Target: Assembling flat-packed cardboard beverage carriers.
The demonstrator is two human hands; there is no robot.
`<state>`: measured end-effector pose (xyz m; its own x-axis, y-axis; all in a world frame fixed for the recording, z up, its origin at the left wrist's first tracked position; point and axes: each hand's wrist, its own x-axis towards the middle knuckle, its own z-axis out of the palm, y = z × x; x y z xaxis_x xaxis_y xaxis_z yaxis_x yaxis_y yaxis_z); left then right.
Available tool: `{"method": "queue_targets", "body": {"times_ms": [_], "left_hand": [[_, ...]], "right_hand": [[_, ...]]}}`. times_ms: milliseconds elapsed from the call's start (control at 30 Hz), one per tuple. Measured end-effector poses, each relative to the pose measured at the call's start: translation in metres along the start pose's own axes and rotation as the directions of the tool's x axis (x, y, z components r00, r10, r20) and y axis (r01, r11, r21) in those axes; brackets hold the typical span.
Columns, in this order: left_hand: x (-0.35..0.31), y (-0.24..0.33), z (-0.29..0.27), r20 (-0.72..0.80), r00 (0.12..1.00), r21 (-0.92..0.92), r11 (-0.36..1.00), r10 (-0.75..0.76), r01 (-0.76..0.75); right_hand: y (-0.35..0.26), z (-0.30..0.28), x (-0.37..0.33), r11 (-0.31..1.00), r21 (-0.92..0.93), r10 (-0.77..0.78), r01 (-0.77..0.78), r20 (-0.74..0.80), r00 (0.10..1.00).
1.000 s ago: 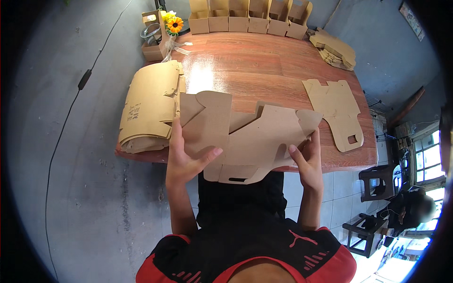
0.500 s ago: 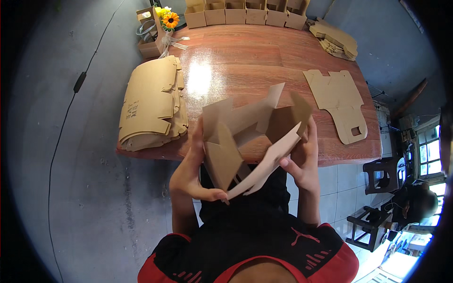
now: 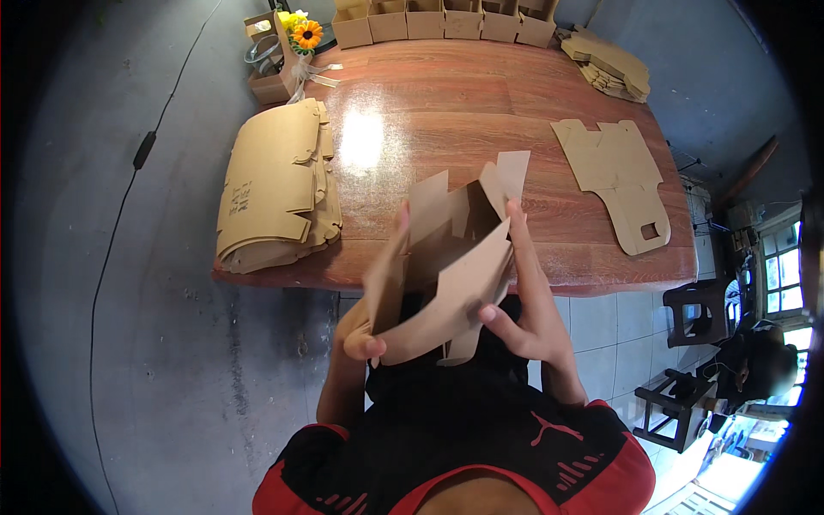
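Between my two hands, just off the table's near edge, I hold a partly folded brown cardboard box (image 3: 446, 300). Its walls stand up around a hollow middle, and several loose flaps stick out at the far end. My left hand (image 3: 365, 330) grips the left wall, thumb at the near lower corner and a fingertip at the wall's far end. On the opposite side my right hand (image 3: 528, 309) presses the wall, thumb on the near face and fingers stretched along the right end. The box's underside is hidden.
A stack of flat cardboard blanks (image 3: 275, 189) lies at the table's left. One cut blank (image 3: 614, 180) with a handle slot lies right, more blanks (image 3: 605, 64) behind it. Folded boxes (image 3: 446, 24) line the far edge. A flower-decorated box (image 3: 273, 73) stands far left. Stools (image 3: 704, 309) stand right.
The box has turned and tilted in my hands, its near wall now facing me more. My right hand has shifted left along it, and the far flaps have swung round.
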<state>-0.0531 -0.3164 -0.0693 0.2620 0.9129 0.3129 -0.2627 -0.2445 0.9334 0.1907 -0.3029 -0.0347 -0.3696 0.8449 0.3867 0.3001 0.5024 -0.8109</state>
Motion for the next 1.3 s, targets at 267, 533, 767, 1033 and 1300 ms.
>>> {"method": "queue_targets", "body": {"times_ms": [267, 533, 767, 1033, 1300], "left_hand": [[0.01, -0.032, 0.043, -0.267, 0.963, -0.297, 0.953, -0.019, -0.064], [0.022, -0.054, 0.029, -0.468, 0.873, -0.547, 0.82, -0.133, -0.168], [0.031, -0.051, 0.001, -0.216, 0.973, -0.938, 0.291, -0.075, -0.186], [0.046, -0.055, -0.044, -0.544, 0.836, 0.326, 0.937, 0.075, 0.129], [0.068, -0.031, -0.013, -0.236, 0.968, 0.971, 0.047, 0.084, 0.233]], "right_hand": [[-0.003, 0.054, 0.015, 0.992, -0.113, -0.073, 0.06, -0.116, 0.991], [-0.006, 0.055, 0.037, 0.88, -0.464, -0.098, 0.099, 0.027, 0.995], [0.037, 0.066, 0.044, 0.747, -0.638, 0.22, -0.186, -0.027, 0.975], [0.085, 0.015, 0.048, 0.788, -0.611, 0.237, -0.073, 0.191, 0.953], [0.114, 0.022, 0.043, 0.539, -0.842, 0.214, 0.011, 0.15, 0.965]]}}
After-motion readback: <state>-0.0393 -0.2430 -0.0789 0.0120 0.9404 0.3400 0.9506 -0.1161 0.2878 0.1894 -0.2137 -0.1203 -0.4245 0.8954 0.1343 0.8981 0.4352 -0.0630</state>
